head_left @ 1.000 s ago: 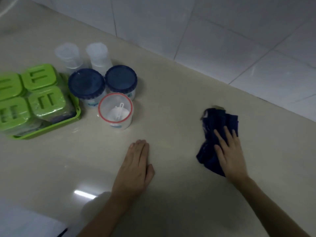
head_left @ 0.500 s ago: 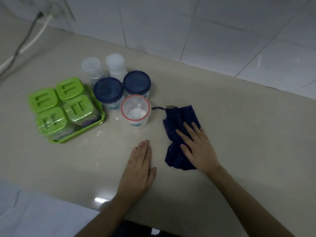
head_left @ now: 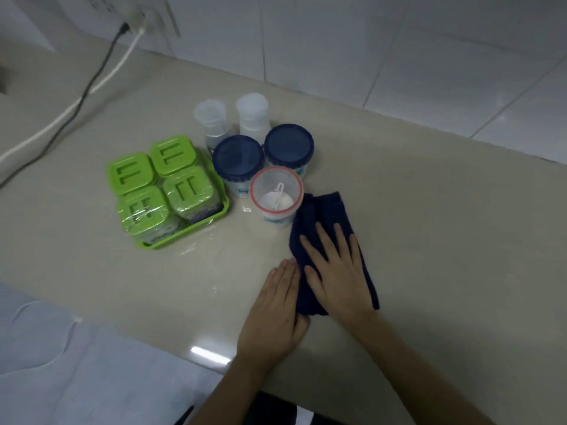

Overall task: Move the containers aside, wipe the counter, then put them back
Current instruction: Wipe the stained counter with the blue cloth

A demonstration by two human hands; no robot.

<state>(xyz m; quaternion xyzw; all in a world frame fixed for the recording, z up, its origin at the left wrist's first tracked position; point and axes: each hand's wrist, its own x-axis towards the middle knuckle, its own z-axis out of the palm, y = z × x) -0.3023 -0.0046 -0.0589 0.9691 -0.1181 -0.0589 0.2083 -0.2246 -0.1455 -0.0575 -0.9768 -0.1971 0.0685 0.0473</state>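
Observation:
A dark blue cloth (head_left: 328, 216) lies on the beige counter (head_left: 429, 228), its far edge touching a red-rimmed clear cup (head_left: 276, 194) with a white scoop inside. My right hand (head_left: 337, 271) presses flat on the cloth, fingers spread. Just left of the cloth, my left hand (head_left: 276, 308) rests flat on the counter with its fingers together. Behind the cup stand two blue-lidded jars (head_left: 238, 157) (head_left: 289, 146) and two clear bottles (head_left: 211, 119) (head_left: 252, 113). A green tray (head_left: 225, 207) holds several green-lidded boxes (head_left: 171, 185).
A black cable (head_left: 89, 84) and a white cable (head_left: 55, 124) run from a wall socket (head_left: 144, 16) across the counter's far left. White tiled wall (head_left: 399, 56) bounds the back. The counter's front edge (head_left: 196, 357) runs below my left hand, with a pale cloth surface (head_left: 76, 363) beneath.
My right hand has slid the blue cloth leftward across the counter until it meets the red-rimmed cup and my left hand. My left hand stayed flat in place.

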